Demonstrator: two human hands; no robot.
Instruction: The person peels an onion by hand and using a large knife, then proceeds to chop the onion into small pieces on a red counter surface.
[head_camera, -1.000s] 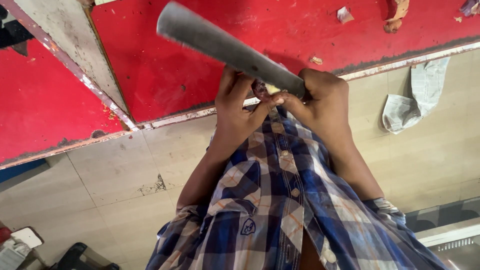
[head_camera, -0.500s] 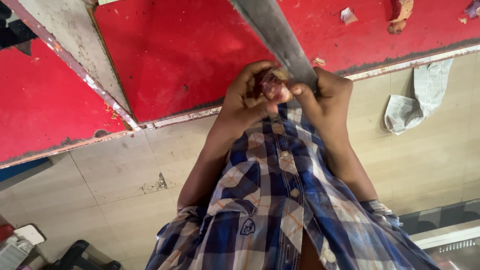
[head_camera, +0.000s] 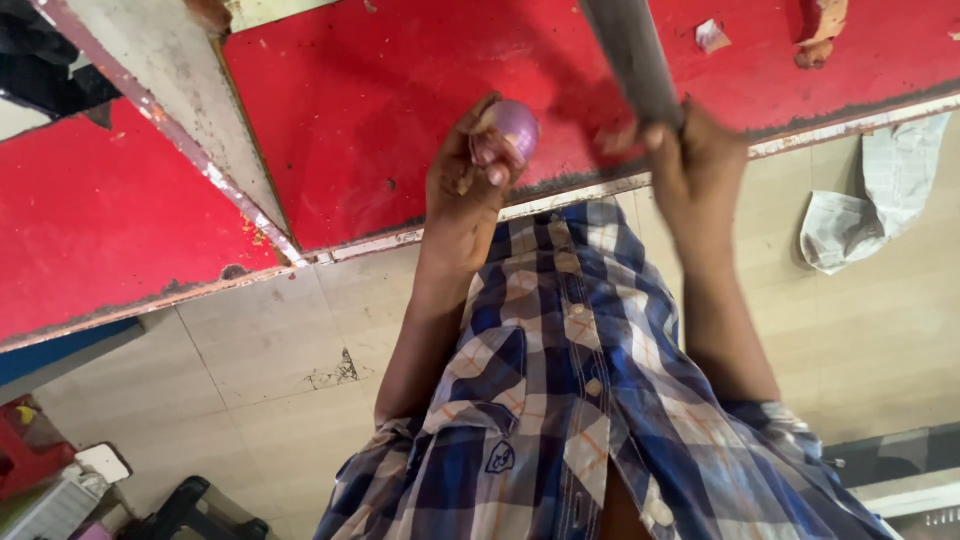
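My left hand (head_camera: 468, 190) grips a small purple onion (head_camera: 512, 128) between its fingertips, just above the front edge of the red table (head_camera: 380, 100). My right hand (head_camera: 695, 160) is closed around the handle of a large grey knife (head_camera: 628, 50), whose wide blade points up and away over the table. The two hands are apart, the knife to the right of the onion. My blue and white checked shirt (head_camera: 560, 400) fills the lower middle of the view.
A grey metal strip (head_camera: 170, 100) divides the red surface at the left. Scraps of peel (head_camera: 820, 30) lie on the table at the far right. A crumpled white cloth (head_camera: 870, 200) lies on the tiled floor (head_camera: 250, 360). A red crate (head_camera: 25, 455) stands at the lower left.
My hands were together at the table edge with the knife against the onion. They have separated: the left carries the onion leftward, and the knife blade has swung upright to the right.
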